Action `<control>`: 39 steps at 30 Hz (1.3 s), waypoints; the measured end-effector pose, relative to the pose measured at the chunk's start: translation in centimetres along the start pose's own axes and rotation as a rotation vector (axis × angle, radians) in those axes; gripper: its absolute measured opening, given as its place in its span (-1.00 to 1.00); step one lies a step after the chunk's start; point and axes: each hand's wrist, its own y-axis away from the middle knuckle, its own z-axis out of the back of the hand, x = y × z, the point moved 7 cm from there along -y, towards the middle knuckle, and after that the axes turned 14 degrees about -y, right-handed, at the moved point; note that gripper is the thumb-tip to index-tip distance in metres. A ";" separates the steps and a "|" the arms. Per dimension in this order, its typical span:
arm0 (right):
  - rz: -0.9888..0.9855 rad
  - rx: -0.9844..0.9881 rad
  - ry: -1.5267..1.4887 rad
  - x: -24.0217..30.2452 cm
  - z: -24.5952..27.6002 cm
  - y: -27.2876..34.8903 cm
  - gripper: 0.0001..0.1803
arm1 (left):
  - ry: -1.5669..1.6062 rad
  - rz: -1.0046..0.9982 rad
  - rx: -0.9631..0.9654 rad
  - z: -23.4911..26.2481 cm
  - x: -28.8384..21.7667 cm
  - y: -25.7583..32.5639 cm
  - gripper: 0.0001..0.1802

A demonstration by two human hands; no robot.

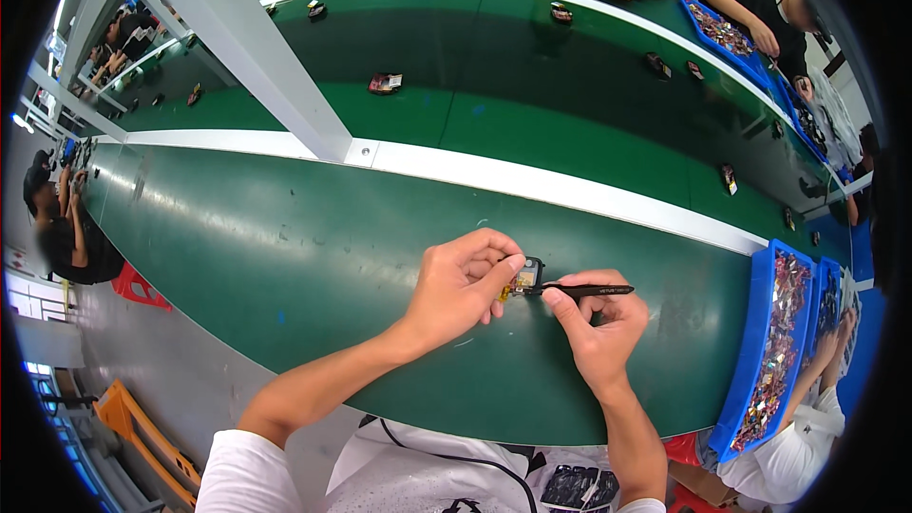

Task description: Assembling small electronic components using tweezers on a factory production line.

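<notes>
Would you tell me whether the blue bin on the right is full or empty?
Full: the blue bin is heaped along its length with small mixed-colour parts, leaving only its rim bare.

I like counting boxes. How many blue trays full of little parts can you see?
3 that I can tell: one blue tray right of the person's hands, a second just beyond it, and a third at the far top right. Others may be hidden.

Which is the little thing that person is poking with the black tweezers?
Find the long green table. Near its front edge, the left hand pinches a small dark square part with a yellowish middle. Others lie loose farther away; only this one meets the black tweezers in the right hand.
</notes>
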 end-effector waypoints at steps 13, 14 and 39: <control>-0.352 -0.026 -0.312 -0.9 0.2 -0.2 -0.90 | -0.045 -0.083 -0.028 -0.8 -0.9 0.8 -0.83; -0.353 -0.028 -0.312 -0.9 0.2 -0.2 -0.90 | -0.048 -0.088 -0.030 -0.8 -1.0 0.8 -0.82; 0.079 0.019 -0.045 1.5 0.7 0.0 -0.87 | 0.089 -0.107 0.156 -1.3 -0.8 0.3 -0.69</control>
